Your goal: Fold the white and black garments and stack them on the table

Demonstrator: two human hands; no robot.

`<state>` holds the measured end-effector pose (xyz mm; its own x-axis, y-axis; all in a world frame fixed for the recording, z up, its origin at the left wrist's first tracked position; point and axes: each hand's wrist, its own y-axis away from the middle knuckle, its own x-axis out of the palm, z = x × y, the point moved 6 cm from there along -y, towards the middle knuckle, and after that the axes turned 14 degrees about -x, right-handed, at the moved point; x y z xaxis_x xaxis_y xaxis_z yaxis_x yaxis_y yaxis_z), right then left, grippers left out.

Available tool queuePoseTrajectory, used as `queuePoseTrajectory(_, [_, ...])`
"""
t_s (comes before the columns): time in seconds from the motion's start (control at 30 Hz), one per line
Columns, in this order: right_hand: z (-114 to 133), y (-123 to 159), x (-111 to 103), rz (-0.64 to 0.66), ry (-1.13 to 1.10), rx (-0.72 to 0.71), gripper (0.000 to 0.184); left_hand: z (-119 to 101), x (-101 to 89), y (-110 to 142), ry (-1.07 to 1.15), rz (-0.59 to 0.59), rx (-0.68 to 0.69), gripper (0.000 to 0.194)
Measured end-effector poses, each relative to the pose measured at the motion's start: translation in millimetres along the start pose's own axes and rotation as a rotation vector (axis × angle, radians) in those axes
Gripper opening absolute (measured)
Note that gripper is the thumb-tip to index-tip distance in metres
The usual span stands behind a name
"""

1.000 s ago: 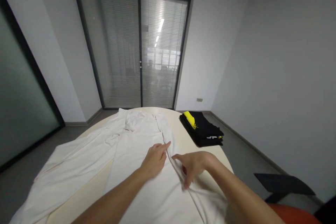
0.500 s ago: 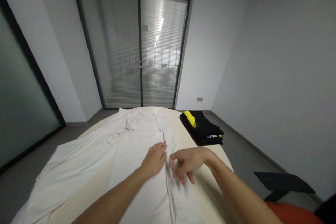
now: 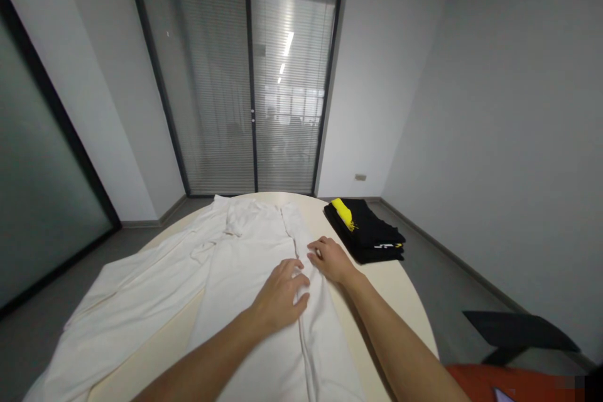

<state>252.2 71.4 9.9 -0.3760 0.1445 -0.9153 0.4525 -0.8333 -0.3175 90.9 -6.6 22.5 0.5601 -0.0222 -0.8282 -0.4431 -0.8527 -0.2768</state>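
Observation:
A white garment point(image 3: 235, 276) lies spread on a round cream table point(image 3: 396, 289), its right side folded in over the middle. My left hand point(image 3: 280, 294) rests flat on the cloth with fingers spread, next to the fold line. My right hand point(image 3: 330, 257) lies a little farther out, fingers stretched flat on the folded strip near its right edge. Neither hand holds anything.
A folded black garment with yellow trim point(image 3: 365, 232) sits at the table's far right edge. Glass doors with blinds point(image 3: 249, 88) stand behind the table. A dark chair part point(image 3: 518, 336) and an orange seat point(image 3: 509, 383) are at the lower right.
My right hand carried the garment's right side over onto the middle, let go, and moved farther out to lie flat. My left hand spread its fingers on the cloth.

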Motion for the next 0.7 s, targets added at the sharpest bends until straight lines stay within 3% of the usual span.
queuePoseTrajectory(0.07, [-2.4, 1.5, 3.5, -0.03, -0.007, -0.028, 0.031, -25.6, -2.4, 15.2, 0.018, 0.137, 0.192, 0.015])
queuePoseTrajectory(0.13, [-4.8, 2.0, 4.9, -0.054, -0.02, -0.041, 0.032, -52.0, 5.7, 37.5, -0.003, 0.292, 0.411, 0.022])
queuePoseTrajectory(0.27, [-6.8, 1.4, 6.3, -0.069, -0.023, -0.034, 0.032, -81.2, 41.3, 71.1, -0.235, 0.293, 0.604, 0.018])
queuePoseTrajectory(0.37, [-6.0, 1.6, 6.4, -0.068, -0.022, -0.021, 0.033, -88.5, 65.3, 79.6, -0.363, 0.216, 0.607, 0.02])
queuePoseTrajectory(0.47, [-4.9, 2.6, 5.8, -0.065, -0.028, -0.017, 0.033, -90.9, 72.9, 80.1, -0.358, 0.187, 0.583, 0.02])
queuePoseTrajectory(0.7, [-6.3, 4.6, 5.8, -0.068, -0.034, -0.01, 0.032, -85.4, 77.9, 74.9, -0.187, 0.362, 0.459, 0.026])
